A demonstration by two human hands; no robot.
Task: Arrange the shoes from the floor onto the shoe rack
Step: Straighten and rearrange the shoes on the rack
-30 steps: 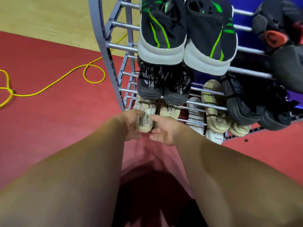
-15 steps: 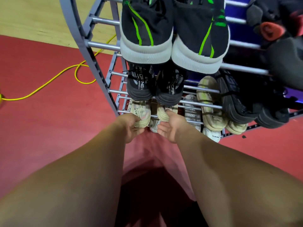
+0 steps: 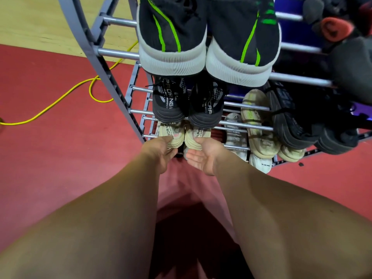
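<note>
A pair of beige shoes with black lettering sits heels toward me on a low tier of the grey shoe rack [image 3: 112, 85]. My left hand [image 3: 159, 152] pinches the heel of the left beige shoe [image 3: 171, 133], thumb on top and fingers curled beneath. My right hand [image 3: 201, 158] is palm up at the heel of the right beige shoe [image 3: 198, 135], its thumb touching the heel. The right hand's fingertips are hidden under the shoe.
Black shoes with green stripes [image 3: 209, 37] overhang the top tier, and black lettered shoes [image 3: 187, 103] sit just above the beige pair. Beige, white and black shoes fill the rack to the right. A yellow cable [image 3: 60, 101] lies on the red floor at left.
Both hands have pushed the beige pair further onto the low tier, under the black lettered shoes. My right hand has loosened from a grip to an upturned palm. My view has moved closer.
</note>
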